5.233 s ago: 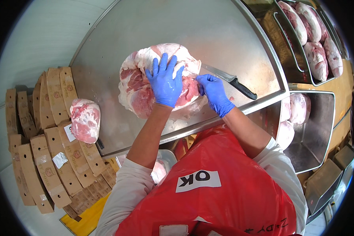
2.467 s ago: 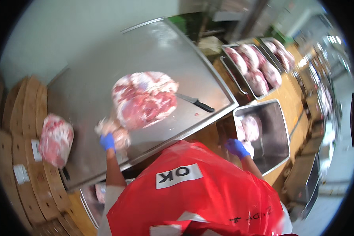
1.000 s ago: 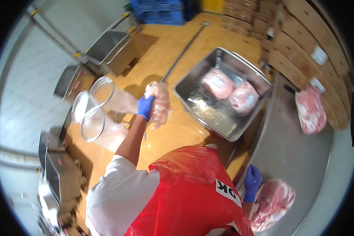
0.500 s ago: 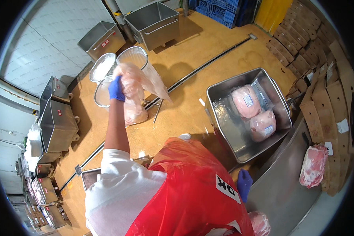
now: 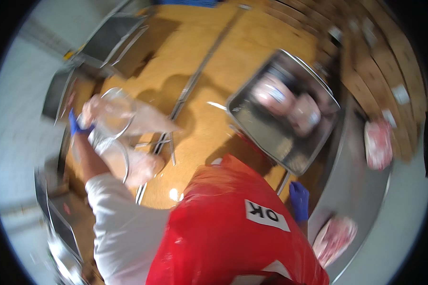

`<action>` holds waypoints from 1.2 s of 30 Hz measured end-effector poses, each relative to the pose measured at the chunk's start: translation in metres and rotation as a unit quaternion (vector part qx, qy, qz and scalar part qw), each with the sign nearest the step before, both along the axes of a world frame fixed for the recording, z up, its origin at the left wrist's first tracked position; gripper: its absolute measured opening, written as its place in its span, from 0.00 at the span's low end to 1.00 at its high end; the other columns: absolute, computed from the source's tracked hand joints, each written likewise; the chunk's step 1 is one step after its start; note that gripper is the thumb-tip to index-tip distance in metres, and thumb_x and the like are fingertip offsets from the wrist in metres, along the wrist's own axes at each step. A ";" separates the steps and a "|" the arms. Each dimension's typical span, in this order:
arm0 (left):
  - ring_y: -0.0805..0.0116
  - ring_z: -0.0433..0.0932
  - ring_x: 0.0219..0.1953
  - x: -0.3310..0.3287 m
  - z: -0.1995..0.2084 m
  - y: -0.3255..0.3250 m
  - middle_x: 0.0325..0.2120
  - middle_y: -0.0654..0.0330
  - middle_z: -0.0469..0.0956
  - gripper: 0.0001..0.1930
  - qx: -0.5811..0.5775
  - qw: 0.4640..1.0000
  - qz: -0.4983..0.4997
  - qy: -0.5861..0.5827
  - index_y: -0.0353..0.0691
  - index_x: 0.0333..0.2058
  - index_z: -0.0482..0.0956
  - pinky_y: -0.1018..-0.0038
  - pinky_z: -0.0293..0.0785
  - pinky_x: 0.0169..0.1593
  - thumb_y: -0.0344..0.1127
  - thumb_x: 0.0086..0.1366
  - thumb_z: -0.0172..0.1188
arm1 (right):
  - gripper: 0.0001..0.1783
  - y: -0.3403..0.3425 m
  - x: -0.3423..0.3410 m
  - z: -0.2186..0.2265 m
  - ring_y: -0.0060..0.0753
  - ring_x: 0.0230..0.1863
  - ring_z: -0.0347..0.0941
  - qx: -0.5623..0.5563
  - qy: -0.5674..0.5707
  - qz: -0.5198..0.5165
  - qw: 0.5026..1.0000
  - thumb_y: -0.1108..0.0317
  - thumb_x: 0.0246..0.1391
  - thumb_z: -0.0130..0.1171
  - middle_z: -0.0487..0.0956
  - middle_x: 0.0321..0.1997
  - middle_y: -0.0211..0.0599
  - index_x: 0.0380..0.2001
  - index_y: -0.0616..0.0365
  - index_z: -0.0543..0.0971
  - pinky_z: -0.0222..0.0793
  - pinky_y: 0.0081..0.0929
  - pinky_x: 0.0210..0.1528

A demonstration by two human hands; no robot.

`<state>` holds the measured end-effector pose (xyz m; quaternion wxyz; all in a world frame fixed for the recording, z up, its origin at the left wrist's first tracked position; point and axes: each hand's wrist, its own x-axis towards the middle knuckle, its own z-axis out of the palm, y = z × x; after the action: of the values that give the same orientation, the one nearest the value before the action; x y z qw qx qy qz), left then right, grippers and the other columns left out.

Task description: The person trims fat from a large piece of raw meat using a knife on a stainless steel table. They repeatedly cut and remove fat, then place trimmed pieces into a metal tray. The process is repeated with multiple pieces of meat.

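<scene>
My left hand (image 5: 79, 124), in a blue glove, stretches out to the far left and is closed on a crumpled, pinkish clear plastic bag (image 5: 92, 108); blur softens the fingers. The bag is beside a hoop stand (image 5: 127, 124) hung with clear bags. Inside the lower bag, a pale pink mass (image 5: 145, 167) bulges. My right hand (image 5: 299, 198), also gloved in blue, hangs low beside my red apron (image 5: 214, 223), fingers curled, with nothing visible in it. Near it, a cut of raw meat (image 5: 335, 240) lies on a steel table (image 5: 361, 190).
A steel tub (image 5: 259, 126) ahead right holds two bagged pieces of meat (image 5: 273, 95). Another raw cut (image 5: 379, 144) lies at the table's far end, by stacked brown cartons (image 5: 390, 71). Steel bins (image 5: 110, 38) stand far left, and a drain channel (image 5: 195, 80) crosses the orange floor.
My left hand has carried the crumpled plastic bag leftward, from in front of the hoops to beyond their left side. The view has shifted, bringing more of the meat near my right hand into sight.
</scene>
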<state>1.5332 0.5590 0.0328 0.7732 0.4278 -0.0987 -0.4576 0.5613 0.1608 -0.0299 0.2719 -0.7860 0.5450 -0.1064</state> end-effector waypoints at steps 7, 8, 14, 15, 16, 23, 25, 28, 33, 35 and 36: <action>0.48 0.84 0.52 -0.019 -0.125 -0.270 0.52 0.42 0.83 0.47 0.454 0.804 0.279 -0.264 0.18 0.57 0.76 0.56 0.80 0.55 0.64 0.62 0.71 | 0.16 0.094 -0.013 0.026 0.53 0.40 0.85 0.084 -0.003 -0.253 0.964 0.57 0.63 0.63 0.87 0.38 0.52 0.45 0.57 0.87 0.79 0.43 0.46; 0.48 0.83 0.54 -0.055 -0.149 -0.324 0.52 0.37 0.82 0.45 0.455 0.770 0.293 -0.339 0.13 0.55 0.75 0.56 0.79 0.58 0.55 0.59 0.77 | 0.17 0.111 -0.022 0.026 0.53 0.40 0.85 0.091 0.010 -0.280 0.956 0.56 0.63 0.63 0.87 0.38 0.52 0.45 0.56 0.87 0.79 0.44 0.46; 0.47 0.75 0.64 -0.382 -0.196 -0.579 0.62 0.33 0.74 0.42 0.294 0.784 -0.058 -0.544 0.23 0.69 0.64 0.60 0.69 0.68 0.49 0.69 0.69 | 0.17 0.204 -0.030 0.035 0.59 0.41 0.84 0.096 0.058 -0.405 0.907 0.52 0.62 0.63 0.87 0.38 0.49 0.43 0.52 0.87 0.81 0.52 0.46; 0.50 0.76 0.62 -0.416 -0.195 -0.604 0.61 0.36 0.75 0.39 0.210 0.817 -0.133 -0.520 0.24 0.68 0.66 0.61 0.70 0.67 0.46 0.69 0.69 | 0.16 0.216 -0.029 0.029 0.59 0.41 0.84 0.065 0.049 -0.417 0.905 0.53 0.62 0.62 0.87 0.37 0.49 0.42 0.52 0.87 0.81 0.52 0.45; 0.52 0.77 0.60 -0.448 -0.196 -0.629 0.60 0.39 0.77 0.36 0.128 0.839 -0.202 -0.489 0.25 0.68 0.67 0.61 0.71 0.65 0.43 0.70 0.69 | 0.16 0.230 -0.028 0.025 0.60 0.40 0.84 0.031 0.041 -0.421 0.906 0.53 0.62 0.62 0.87 0.37 0.50 0.41 0.52 0.87 0.81 0.52 0.45; 0.61 0.82 0.48 -0.736 -0.166 -0.639 0.47 0.49 0.83 0.31 -0.056 0.586 -0.466 -0.661 0.33 0.63 0.74 0.67 0.77 0.54 0.44 0.68 0.72 | 0.13 0.308 -0.076 -0.006 0.59 0.37 0.84 -0.027 0.005 -0.547 0.837 0.55 0.61 0.62 0.86 0.34 0.50 0.37 0.53 0.86 0.80 0.52 0.42; 0.65 0.80 0.42 -0.774 -0.161 -0.632 0.42 0.54 0.83 0.33 -0.080 0.560 -0.529 -0.633 0.32 0.66 0.71 0.69 0.78 0.50 0.44 0.69 0.70 | 0.13 0.311 -0.094 -0.007 0.58 0.37 0.84 -0.041 -0.022 -0.595 0.803 0.56 0.61 0.63 0.86 0.34 0.50 0.37 0.53 0.87 0.80 0.52 0.42; 0.62 0.81 0.47 -0.831 -0.150 -0.626 0.47 0.51 0.83 0.33 -0.076 0.505 -0.556 -0.656 0.31 0.67 0.70 0.67 0.77 0.53 0.42 0.70 0.70 | 0.12 0.324 -0.143 -0.020 0.58 0.39 0.83 -0.091 0.000 -0.639 0.764 0.57 0.61 0.63 0.86 0.36 0.50 0.37 0.53 0.87 0.80 0.52 0.44; 0.53 0.74 0.66 -1.018 -0.066 -0.530 0.64 0.41 0.74 0.37 -0.161 0.452 -0.586 -0.653 0.31 0.70 0.67 0.61 0.70 0.68 0.42 0.69 0.70 | 0.16 0.372 -0.232 -0.041 0.58 0.47 0.80 -0.112 0.039 -0.747 0.655 0.61 0.58 0.66 0.83 0.47 0.52 0.47 0.57 0.85 0.78 0.51 0.51; 0.51 0.72 0.69 -1.088 -0.038 -0.501 0.67 0.40 0.72 0.39 -0.230 0.405 -0.575 -0.672 0.32 0.71 0.67 0.60 0.67 0.71 0.44 0.68 0.72 | 0.21 0.384 -0.261 -0.045 0.58 0.50 0.79 -0.113 0.084 -0.760 0.634 0.61 0.57 0.68 0.81 0.50 0.52 0.51 0.58 0.83 0.77 0.51 0.52; 0.51 0.72 0.68 -1.124 -0.023 -0.483 0.66 0.41 0.73 0.40 -0.278 0.368 -0.551 -0.696 0.32 0.71 0.67 0.59 0.68 0.70 0.45 0.67 0.72 | 0.23 0.387 -0.273 -0.052 0.58 0.50 0.78 -0.099 0.083 -0.761 0.636 0.62 0.56 0.69 0.81 0.50 0.52 0.53 0.58 0.82 0.77 0.51 0.53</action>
<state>0.4094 0.0760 0.0099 0.0828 0.2065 -0.9370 -0.2693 0.2879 0.5481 -0.0816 -0.0307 -0.1206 0.9567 -0.2632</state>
